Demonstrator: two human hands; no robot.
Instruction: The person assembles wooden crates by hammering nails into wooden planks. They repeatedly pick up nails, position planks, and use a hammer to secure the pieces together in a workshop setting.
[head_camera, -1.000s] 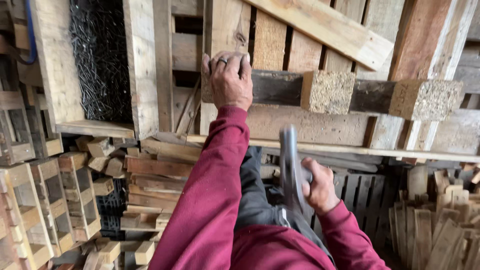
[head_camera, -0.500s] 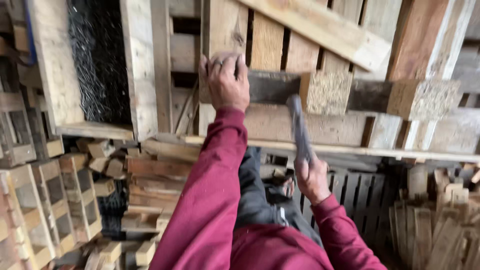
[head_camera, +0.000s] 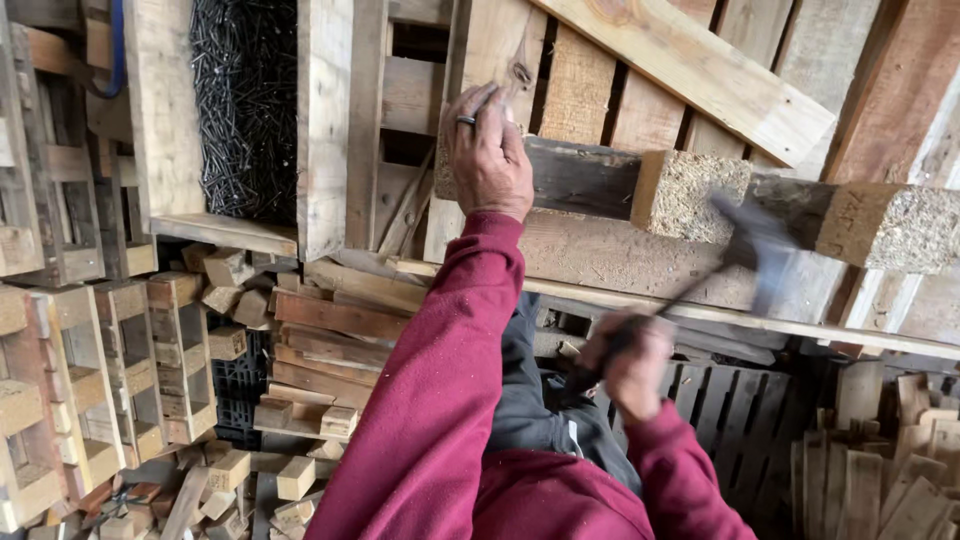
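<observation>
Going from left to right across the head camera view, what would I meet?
Stacked wooden pallet frames → black heap of nails → left hand with a ring → right hand → blurred hammer head → upright wooden slats.

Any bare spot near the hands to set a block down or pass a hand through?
Free: the ledge under the nail bin, and the pale board face between the left hand and the swinging hammer in the right hand. Crowded: the scrap-wood pile lower left and the stacked slats lower right.
</observation>
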